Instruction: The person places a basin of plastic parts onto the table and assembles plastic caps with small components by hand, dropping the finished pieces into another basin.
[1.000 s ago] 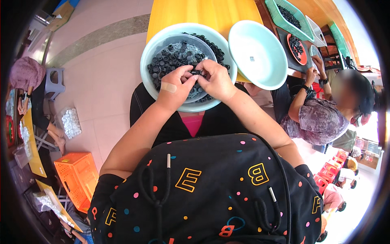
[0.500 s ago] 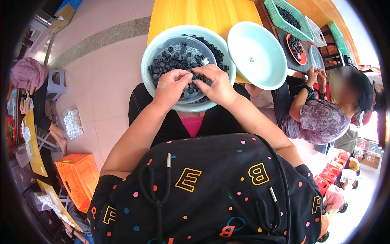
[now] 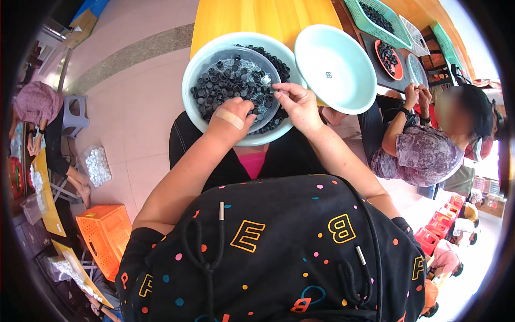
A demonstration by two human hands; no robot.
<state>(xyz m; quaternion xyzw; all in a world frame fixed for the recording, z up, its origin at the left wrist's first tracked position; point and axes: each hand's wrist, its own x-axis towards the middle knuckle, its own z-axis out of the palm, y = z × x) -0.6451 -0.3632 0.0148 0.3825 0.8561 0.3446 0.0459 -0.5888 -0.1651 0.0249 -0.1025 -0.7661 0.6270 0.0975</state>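
Here, both hands' fingers (image 3: 279, 95) pinched among black caps (image 3: 225, 86).

The yellow table (image 3: 257, 19) is the landmark. On its right edge sits an empty pale green bowl (image 3: 335, 67). Farther right of the table lie a green basket (image 3: 378, 24) of dark pieces and a small red dish (image 3: 389, 56). A seated person in a patterned shirt (image 3: 418, 155) works right of the table. Well left of the table and below it stands an orange crate (image 3: 104, 236), with a grey stool (image 3: 75, 112) above it.
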